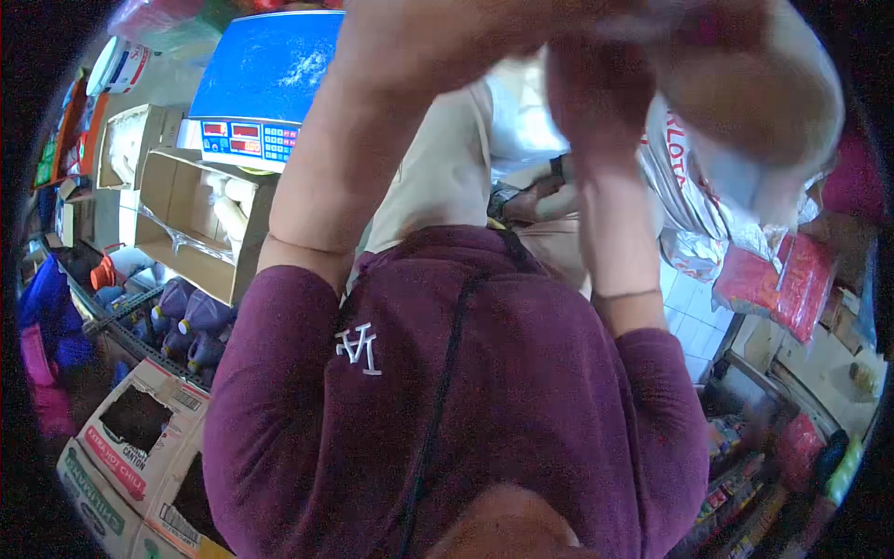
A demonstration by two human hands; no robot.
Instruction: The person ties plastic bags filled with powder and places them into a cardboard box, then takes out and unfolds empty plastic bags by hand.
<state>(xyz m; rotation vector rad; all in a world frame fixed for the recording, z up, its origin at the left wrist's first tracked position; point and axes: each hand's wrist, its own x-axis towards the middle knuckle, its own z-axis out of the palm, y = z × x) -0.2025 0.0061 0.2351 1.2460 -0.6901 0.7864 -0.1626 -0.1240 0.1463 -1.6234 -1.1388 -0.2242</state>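
Observation:
My left hand (643, 23) reaches across the top of the view, badly smeared by motion. Attached near it is a rounded, see-through plastic bag with brownish contents (750, 88), also blurred and held off the floor at the upper right. My right hand (601, 84) is raised just below the left one, close to the bag's near end. Its fingers are too smeared to make out. Behind the hands, a white plastic bag (526, 126) shows between my knees.
On the left are a blue digital scale (265, 70), an open cardboard box (191, 200) and purple jugs (191, 312). Printed cartons (130, 433) stand lower left. At right are a white printed sack (684, 177) and a red packet (778, 284) near the tiled floor (694, 321).

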